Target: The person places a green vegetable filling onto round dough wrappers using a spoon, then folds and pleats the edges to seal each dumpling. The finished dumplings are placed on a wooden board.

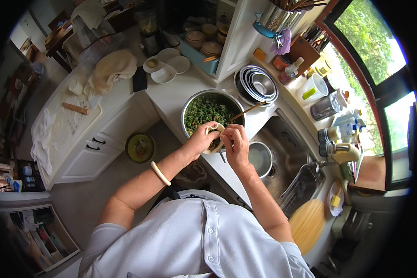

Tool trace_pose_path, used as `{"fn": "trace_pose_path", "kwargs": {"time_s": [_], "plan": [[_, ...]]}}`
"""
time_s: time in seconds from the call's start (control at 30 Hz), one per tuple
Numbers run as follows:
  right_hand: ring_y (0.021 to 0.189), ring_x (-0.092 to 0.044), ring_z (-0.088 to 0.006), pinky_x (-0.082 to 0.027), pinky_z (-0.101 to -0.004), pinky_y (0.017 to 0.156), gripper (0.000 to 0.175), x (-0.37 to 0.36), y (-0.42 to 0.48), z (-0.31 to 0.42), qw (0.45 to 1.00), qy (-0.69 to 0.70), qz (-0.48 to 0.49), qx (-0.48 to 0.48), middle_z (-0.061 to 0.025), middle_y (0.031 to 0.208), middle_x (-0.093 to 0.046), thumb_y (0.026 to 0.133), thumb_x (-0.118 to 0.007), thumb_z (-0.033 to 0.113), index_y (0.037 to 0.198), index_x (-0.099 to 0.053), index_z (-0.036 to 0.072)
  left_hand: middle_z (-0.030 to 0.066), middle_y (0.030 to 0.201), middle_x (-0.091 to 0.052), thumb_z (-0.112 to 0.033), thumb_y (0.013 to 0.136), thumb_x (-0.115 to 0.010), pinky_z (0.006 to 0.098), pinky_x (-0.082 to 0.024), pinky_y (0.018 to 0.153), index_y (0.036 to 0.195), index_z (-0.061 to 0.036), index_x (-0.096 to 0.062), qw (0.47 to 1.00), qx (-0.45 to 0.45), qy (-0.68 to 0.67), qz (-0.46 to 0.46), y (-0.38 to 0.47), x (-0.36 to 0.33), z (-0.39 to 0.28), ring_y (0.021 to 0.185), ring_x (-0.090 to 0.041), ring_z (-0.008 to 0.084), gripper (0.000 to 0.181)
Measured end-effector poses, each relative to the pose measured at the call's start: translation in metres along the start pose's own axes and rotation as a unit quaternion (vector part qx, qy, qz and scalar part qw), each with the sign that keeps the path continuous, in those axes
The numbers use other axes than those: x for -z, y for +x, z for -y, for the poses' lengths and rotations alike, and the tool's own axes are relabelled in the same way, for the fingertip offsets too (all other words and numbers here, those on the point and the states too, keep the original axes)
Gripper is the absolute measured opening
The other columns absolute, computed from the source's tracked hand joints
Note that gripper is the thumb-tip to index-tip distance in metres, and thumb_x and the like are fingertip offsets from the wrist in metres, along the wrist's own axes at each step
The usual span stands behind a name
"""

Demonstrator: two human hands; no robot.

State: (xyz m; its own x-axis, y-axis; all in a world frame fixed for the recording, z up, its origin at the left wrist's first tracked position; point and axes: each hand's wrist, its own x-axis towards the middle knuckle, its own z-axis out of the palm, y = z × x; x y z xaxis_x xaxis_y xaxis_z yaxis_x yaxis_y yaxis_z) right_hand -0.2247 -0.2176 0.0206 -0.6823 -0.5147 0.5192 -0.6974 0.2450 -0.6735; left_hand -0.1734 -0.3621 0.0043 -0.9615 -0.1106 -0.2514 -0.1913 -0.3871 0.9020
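Above the near rim of a steel bowl [184, 121], my two hands hold a round dough wrapper together. My left hand [198, 139] supports the wrapper [215, 148] from its left side, thumb laid across the top. Its upper edge is being gripped by the fingertips of my right hand [237, 144]. Some dark green filling shows inside the wrapper, partly hidden by the fingers. Chopped green filling [208, 111] fills the bowl, and a wooden stick [250, 111], perhaps chopsticks, leans out over the right rim.
Right of the bowl lies the steel sink [281, 139] with a pot [260, 158] in it. Nested steel bowls [263, 84] stand behind. On the left counter are a rolling pin [75, 108], flour and a cloth [113, 67]. A green bin [140, 147] stands on the floor.
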Motion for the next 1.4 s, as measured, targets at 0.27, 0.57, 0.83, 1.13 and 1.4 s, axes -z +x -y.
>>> {"fn": "trace_pose_path", "kwargs": {"time_s": [0.27,0.57,0.83,1.13,1.4], "plan": [[0.08,-0.06,-0.0298,-0.049,-0.0371,0.066,0.014,0.008,-0.002,0.001,0.998,-0.003,0.01,-0.069,-0.0115,0.097,-0.057,0.083,-0.066,0.008,0.095,-0.058,0.004,0.0078,0.094,-0.061,-0.007,0.091,-0.052,0.0337,-0.059,0.056,0.11,-0.0036,-0.054,0.995,0.054,-0.081,0.001,-0.006,-0.013,-0.009,0.077,-0.064,0.017,0.02],[0.082,-0.059,-0.0307,-0.048,-0.0383,0.068,0.015,0.01,-0.008,-0.014,0.998,-0.031,0.045,-0.017,-0.0115,0.094,-0.058,0.082,-0.066,0.008,0.093,-0.056,0.005,0.0056,0.092,-0.06,-0.008,0.091,-0.049,0.0315,-0.056,0.061,0.104,-0.0053,-0.054,0.99,0.072,-0.117,0.004,-0.007,-0.014,-0.01,0.082,-0.061,0.0151,0.015],[0.082,-0.058,-0.0299,-0.049,-0.0374,0.068,0.018,0.01,0.003,-0.001,0.997,-0.022,0.034,0.062,-0.0103,0.094,-0.057,0.079,-0.068,0.005,0.092,-0.056,0.006,0.0054,0.092,-0.062,-0.003,0.091,-0.045,0.0271,-0.049,0.074,0.103,0.001,-0.06,0.992,-0.033,0.115,0.037,-0.002,-0.003,-0.009,0.084,-0.059,0.0121,0.019],[0.085,-0.059,-0.0291,-0.049,-0.0364,0.07,0.023,0.008,0.003,-0.004,0.999,-0.028,0.046,-0.001,-0.0105,0.099,-0.056,0.079,-0.069,0.009,0.099,-0.06,0.008,0.0094,0.095,-0.063,-0.007,0.09,-0.042,0.0287,-0.057,0.06,0.108,0.0037,-0.059,0.995,0.028,0.054,0.073,0.006,0.007,-0.001,0.084,-0.064,0.0168,0.027],[0.081,-0.058,-0.0296,-0.048,-0.0372,0.068,0.02,0.013,0.01,-0.007,0.993,-0.063,0.077,0.065,-0.0094,0.09,-0.057,0.079,-0.069,0.009,0.094,-0.056,0.006,0.0086,0.111,-0.057,-0.009,0.089,-0.043,0.0407,-0.057,0.08,0.119,-0.0027,-0.054,0.994,0.027,0.082,0.073,0.012,0.013,-0.004,0.1,-0.057,0.0175,0.033]]}}
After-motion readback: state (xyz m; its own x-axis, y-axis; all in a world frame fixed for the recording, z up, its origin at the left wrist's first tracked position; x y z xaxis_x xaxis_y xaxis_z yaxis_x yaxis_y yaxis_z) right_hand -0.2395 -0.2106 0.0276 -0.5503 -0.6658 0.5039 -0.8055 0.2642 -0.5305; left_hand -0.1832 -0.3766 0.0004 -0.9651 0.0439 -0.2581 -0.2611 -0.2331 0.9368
